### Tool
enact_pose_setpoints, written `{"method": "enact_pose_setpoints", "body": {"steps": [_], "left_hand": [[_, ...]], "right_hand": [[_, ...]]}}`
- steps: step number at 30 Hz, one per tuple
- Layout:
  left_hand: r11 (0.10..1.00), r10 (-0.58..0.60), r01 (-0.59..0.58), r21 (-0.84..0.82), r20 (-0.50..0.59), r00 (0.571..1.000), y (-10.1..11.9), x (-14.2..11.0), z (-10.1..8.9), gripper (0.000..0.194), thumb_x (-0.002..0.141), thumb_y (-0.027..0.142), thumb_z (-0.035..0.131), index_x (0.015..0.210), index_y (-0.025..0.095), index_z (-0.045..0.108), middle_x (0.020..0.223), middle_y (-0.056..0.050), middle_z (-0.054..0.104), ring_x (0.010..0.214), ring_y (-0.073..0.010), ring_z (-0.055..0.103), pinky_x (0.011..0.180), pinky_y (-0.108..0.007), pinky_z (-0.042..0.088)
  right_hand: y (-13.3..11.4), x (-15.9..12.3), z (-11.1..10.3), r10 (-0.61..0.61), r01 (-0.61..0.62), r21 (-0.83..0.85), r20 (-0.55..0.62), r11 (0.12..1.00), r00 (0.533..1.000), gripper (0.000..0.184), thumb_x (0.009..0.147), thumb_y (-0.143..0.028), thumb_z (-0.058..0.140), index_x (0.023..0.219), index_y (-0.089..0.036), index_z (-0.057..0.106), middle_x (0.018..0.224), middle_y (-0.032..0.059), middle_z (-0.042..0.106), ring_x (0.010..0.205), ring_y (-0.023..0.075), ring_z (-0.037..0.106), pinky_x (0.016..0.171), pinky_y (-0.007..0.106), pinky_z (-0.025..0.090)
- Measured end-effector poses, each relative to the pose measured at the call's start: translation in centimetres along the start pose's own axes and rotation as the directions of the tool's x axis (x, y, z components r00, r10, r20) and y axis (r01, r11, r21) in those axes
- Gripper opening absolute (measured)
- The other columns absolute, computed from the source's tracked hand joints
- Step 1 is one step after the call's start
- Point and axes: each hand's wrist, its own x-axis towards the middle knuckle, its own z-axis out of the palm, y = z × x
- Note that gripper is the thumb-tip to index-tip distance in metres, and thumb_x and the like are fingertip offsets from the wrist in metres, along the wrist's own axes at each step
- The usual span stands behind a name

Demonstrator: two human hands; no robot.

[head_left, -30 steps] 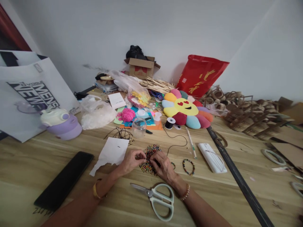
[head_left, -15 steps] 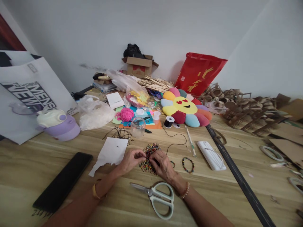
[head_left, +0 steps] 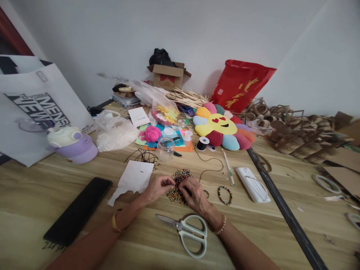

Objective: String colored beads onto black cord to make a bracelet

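A heap of small multicoloured beads lies on the wooden table, and both hands are over it. My left hand pinches thumb and forefinger together at the heap's left side; whatever is between the tips is too small to make out. Facing it, my right hand has its fingers closed and bent down over the beads, their tips almost meeting the left ones. A short curve of strung beads shows beside the right hand, the rest hidden. A thin black cord trails from a spool to behind that hand.
Scissors lie just below the hands. A finished-looking beaded bracelet and a white power strip are to the right. Torn paper and a black phone lie left; a clear jar stands behind the beads.
The camera view has shifted slightly, so everything sits a little to the right. Both hands stay over the beads in nearly the same pinched pose.
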Motion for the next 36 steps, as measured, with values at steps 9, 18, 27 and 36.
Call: {"method": "enact_pose_setpoints", "body": {"steps": [9,18,27,36], "left_hand": [[0.999,-0.015,0.015,-0.031,0.012,1.000,0.17,-0.13,0.01,0.013,0.072,0.022,0.066,0.076,0.011,0.071,0.069,-0.004,0.069,0.064,-0.0147,0.059,0.062,-0.024,0.046],[1.000,0.002,-0.002,0.030,0.004,1.000,0.69,-0.13,-0.07,0.008,0.071,0.017,0.066,0.074,0.012,0.071,0.069,-0.003,0.070,0.066,-0.0147,0.060,0.063,-0.023,0.047],[0.999,0.009,-0.009,0.039,0.010,1.000,0.74,-0.20,-0.05,0.007,0.072,0.017,0.068,0.075,0.012,0.072,0.070,-0.003,0.071,0.067,-0.0154,0.062,0.063,-0.023,0.048],[0.998,0.006,-0.007,0.058,0.012,1.000,0.63,-0.17,-0.07,0.007,0.072,0.016,0.067,0.076,0.012,0.072,0.071,-0.004,0.071,0.068,-0.0159,0.062,0.064,-0.024,0.048]], "right_hand": [[-0.11,0.10,0.00,-0.012,0.012,-0.003,-0.004,1.000,1.000,0.015,0.096,-0.021,0.048,0.087,-0.019,0.060,0.081,0.0062,0.063,0.078,0.0187,0.056,0.072,0.032,0.046],[-0.03,0.12,0.19,-0.027,0.028,-0.019,0.008,0.999,1.000,0.013,0.095,-0.020,0.050,0.088,-0.019,0.060,0.082,0.0061,0.064,0.078,0.0189,0.057,0.073,0.033,0.046],[0.18,0.04,0.33,-0.034,0.034,-0.017,0.006,0.999,0.999,0.014,0.096,-0.021,0.049,0.088,-0.019,0.060,0.082,0.0059,0.063,0.077,0.0183,0.056,0.073,0.032,0.046],[0.01,0.12,0.26,-0.041,0.042,-0.034,0.021,0.999,0.999,0.014,0.096,-0.021,0.048,0.088,-0.019,0.060,0.081,0.0060,0.063,0.078,0.0186,0.055,0.073,0.033,0.046]]}}
